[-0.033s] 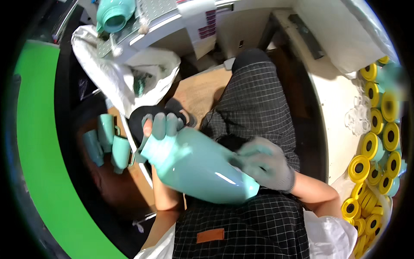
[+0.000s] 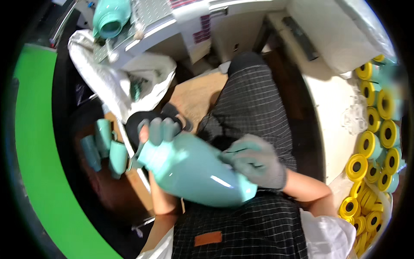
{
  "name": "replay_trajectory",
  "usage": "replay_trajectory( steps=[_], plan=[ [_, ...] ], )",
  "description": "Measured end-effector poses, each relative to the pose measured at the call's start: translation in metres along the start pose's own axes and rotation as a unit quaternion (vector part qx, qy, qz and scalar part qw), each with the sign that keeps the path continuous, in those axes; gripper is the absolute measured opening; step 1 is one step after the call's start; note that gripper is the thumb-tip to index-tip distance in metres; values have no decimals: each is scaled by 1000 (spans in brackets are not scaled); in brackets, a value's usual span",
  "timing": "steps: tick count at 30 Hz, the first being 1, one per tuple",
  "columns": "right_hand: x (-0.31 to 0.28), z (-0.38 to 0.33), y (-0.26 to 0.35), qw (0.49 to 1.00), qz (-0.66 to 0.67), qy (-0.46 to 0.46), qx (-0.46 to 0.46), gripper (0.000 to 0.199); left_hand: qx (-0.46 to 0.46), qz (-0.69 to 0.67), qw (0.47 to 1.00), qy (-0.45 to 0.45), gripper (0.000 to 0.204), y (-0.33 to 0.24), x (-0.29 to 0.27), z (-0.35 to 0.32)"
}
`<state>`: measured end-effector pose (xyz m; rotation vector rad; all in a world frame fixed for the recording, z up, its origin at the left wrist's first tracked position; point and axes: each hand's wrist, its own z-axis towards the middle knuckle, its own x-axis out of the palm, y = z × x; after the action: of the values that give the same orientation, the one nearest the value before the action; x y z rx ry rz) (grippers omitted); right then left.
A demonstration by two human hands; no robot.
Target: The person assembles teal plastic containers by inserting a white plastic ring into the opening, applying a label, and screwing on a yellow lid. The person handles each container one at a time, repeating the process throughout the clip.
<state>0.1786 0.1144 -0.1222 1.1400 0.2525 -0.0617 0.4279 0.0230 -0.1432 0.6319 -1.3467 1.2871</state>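
A glossy teal plastic bottle body (image 2: 200,175) lies slantwise across my lap, its threaded neck to the left and its base to the right. My left hand (image 2: 160,129), in a grey glove with a bare fingertip showing, is closed around the neck end. My right hand (image 2: 256,162), gloved in grey with greenish stains, presses against the upper side of the bottle near its base. Its fingers are curled together. A thin dark line shows by the fingertips, but what they pinch is too small to make out.
Teal pitcher-like pieces (image 2: 117,157) lie in a box at left, beside an open white sack (image 2: 101,82). Another teal bottle (image 2: 111,19) rests on the perforated machine table (image 2: 153,15). Rows of yellow-capped teal containers (image 2: 368,144) and loose yellow lids (image 2: 366,211) line the right bench (image 2: 330,121).
The picture has shifted slightly, so things sit a little lower and further left. My right hand, blurred before, shows more sharply with its fingers curled at the bottle's side. My left grip is unchanged.
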Motion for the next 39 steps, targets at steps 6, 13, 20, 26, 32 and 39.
replay_trajectory(
  steps=[6, 13, 20, 26, 32, 39],
  plan=[
    [-22, -23, -5, 994, -35, 102, -5, 12, 21, 41, 997, 59, 48, -16, -38, 2],
    [-70, 164, -73, 978, 59, -175, 97, 15, 20, 87, 993, 83, 61, -27, -56, 4],
    [-94, 333, -154, 982, -52, -179, 22, 19, 67, 125, 986, 94, 58, -42, -68, 0],
    [-63, 370, -172, 983, -48, -174, -36, 19, 45, 165, 985, 27, 54, -57, -78, -3],
    [-85, 391, -165, 971, -94, -219, -9, 17, 26, 128, 991, 4, 60, -59, -93, -4],
    [-52, 462, -149, 907, -406, -94, -64, 14, 18, 136, 989, -60, 39, -57, -94, -7]
  ],
)
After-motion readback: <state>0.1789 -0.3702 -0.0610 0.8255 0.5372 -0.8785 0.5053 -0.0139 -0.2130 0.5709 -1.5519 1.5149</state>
